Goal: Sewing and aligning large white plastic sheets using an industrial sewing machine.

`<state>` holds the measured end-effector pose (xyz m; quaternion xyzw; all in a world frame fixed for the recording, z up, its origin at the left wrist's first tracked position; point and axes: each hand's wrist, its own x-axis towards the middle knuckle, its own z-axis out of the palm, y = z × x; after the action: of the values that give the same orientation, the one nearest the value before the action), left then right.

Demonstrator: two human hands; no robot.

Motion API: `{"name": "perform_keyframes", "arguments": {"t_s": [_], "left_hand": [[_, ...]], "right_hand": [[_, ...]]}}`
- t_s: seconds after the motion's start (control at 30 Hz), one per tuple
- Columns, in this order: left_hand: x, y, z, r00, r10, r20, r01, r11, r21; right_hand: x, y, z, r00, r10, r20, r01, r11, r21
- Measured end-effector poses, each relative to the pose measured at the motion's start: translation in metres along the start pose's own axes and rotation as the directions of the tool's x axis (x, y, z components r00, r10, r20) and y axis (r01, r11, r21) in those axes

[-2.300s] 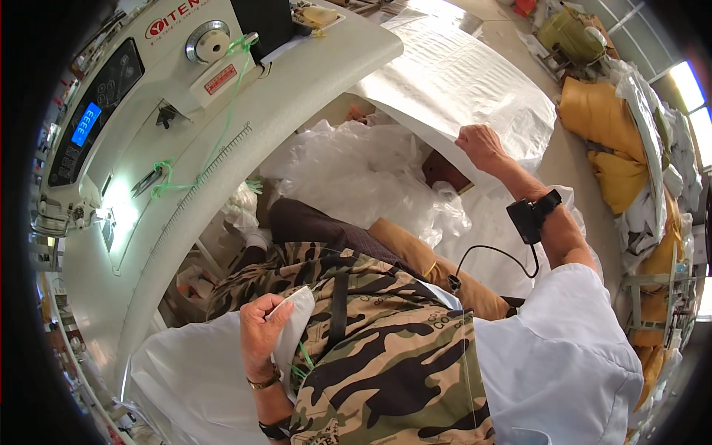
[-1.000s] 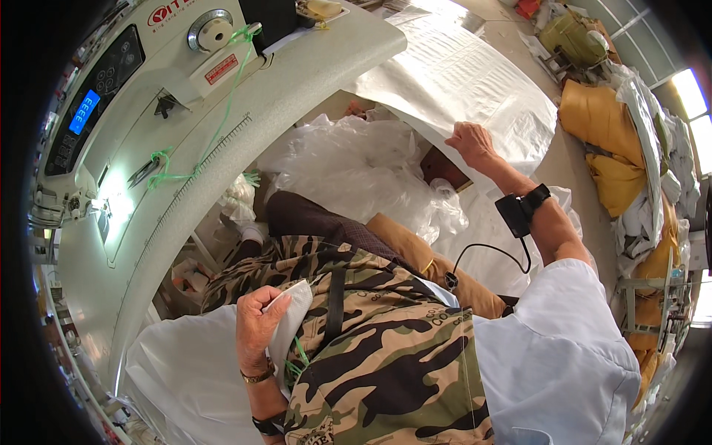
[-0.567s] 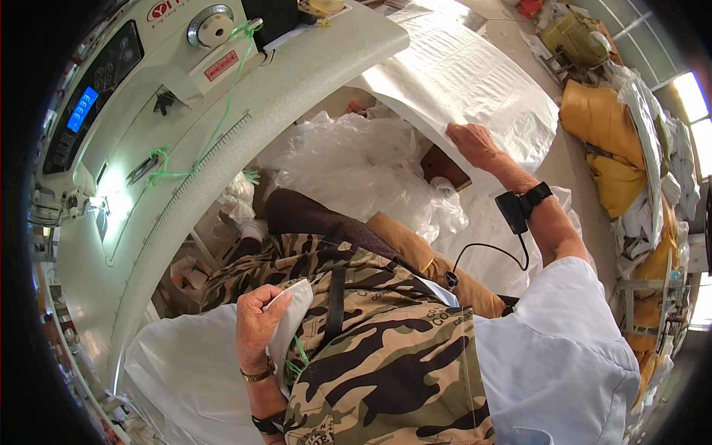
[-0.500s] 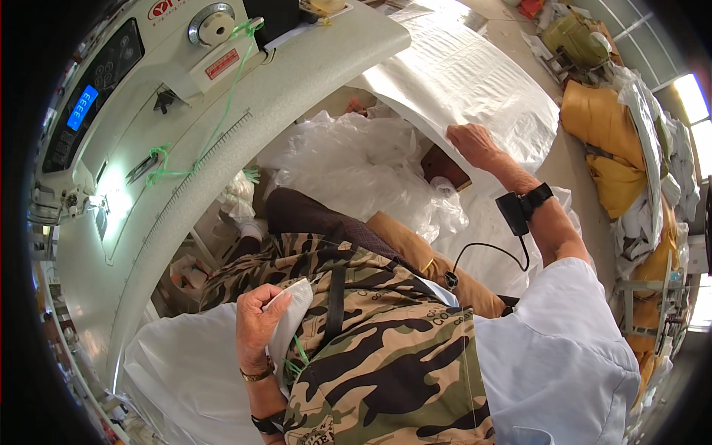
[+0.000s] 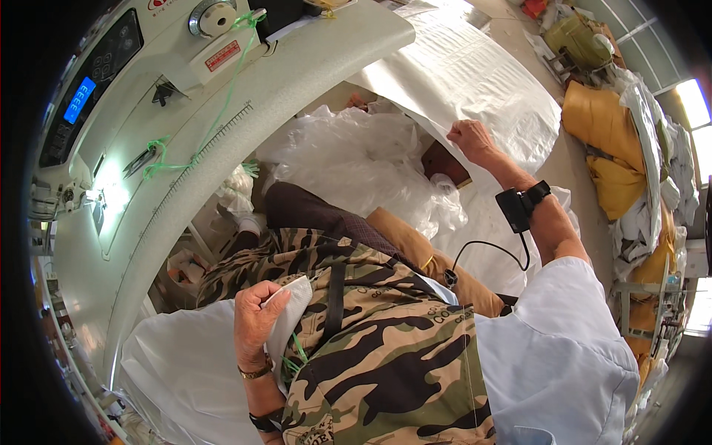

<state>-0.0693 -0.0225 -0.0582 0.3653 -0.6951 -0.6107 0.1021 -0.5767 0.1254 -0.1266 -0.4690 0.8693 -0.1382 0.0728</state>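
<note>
My left hand is closed around a folded corner of white sheet material, close to my camouflage apron. More white material spreads out to the left of that wrist. Green strands hang beside the held fold. Farther off to the right, my right hand is closed at the edge of a large white sheet; the fingertips are hidden from above. That sheet runs up toward the far end of the sewing machine table.
A sewing machine with a lit blue display stands on the curved pale table. Green thread trails over it near small snips. Crumpled clear plastic lies below. Yellow and white bundles are stacked at right.
The camera view has shifted slightly against the machine and table. Both hands keep nearly the same pose and place.
</note>
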Motion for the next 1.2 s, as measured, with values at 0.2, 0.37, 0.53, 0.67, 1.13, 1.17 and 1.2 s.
{"name": "perform_keyframes", "arguments": {"t_s": [0.2,0.37,0.53,0.67,1.13,1.17,1.2], "left_hand": [[0.000,0.002,0.001,1.000,-0.006,-0.007,0.006,1.000,0.005],[-0.001,0.005,0.003,1.000,-0.007,-0.011,0.007,1.000,0.014],[-0.002,0.004,0.002,1.000,-0.022,-0.008,0.022,1.000,0.006],[-0.001,0.005,0.003,0.999,-0.030,-0.015,0.030,1.000,0.008],[-0.001,0.005,0.003,0.999,-0.033,0.005,0.033,0.999,0.002],[-0.001,0.005,0.003,0.999,-0.033,0.006,0.033,0.999,-0.005],[0.000,0.007,0.003,0.999,-0.034,0.006,0.034,0.999,-0.006]], "right_hand": [[0.000,0.000,0.007,1.000,-0.018,-0.022,0.018,1.000,-0.001],[0.000,-0.004,0.004,0.990,0.080,0.113,-0.084,0.996,0.038],[0.003,0.005,0.007,0.955,0.157,0.251,-0.211,0.956,0.205],[0.002,0.011,0.012,0.964,0.112,0.243,-0.175,0.950,0.257],[0.001,0.015,0.013,0.989,0.016,0.147,-0.032,0.994,0.107],[0.000,0.017,0.012,0.989,0.015,0.148,-0.031,0.994,0.108],[0.000,0.019,0.009,0.997,-0.047,0.062,0.052,0.996,-0.069]]}}
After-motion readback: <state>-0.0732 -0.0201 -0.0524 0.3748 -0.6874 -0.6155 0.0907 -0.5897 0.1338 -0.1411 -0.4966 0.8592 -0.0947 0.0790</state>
